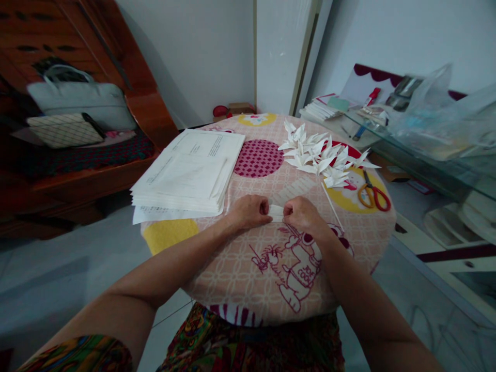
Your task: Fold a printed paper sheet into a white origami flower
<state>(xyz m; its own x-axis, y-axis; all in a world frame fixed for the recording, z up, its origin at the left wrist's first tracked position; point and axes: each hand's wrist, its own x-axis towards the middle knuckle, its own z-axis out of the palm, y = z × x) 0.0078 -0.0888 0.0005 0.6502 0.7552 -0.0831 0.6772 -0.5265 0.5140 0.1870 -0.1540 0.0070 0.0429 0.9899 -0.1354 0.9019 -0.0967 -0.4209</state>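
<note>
My left hand (250, 211) and my right hand (304, 214) rest side by side on a round table covered by a patterned pink cloth (271, 268). Both hands have their fingers curled and pinch a small piece of white paper (276, 212) between them, pressed against the cloth. A heap of folded white paper cranes (323, 155) lies farther back on the right. To the left of my hands a thick stack of white sheets (189, 173) sits on the table.
Orange-handled scissors (374, 196) lie at the table's right edge. A glass-topped desk (426, 150) with plastic bags and books stands to the right. A wooden bench (89, 170) with grey bags is at the left. Grey floor surrounds the table.
</note>
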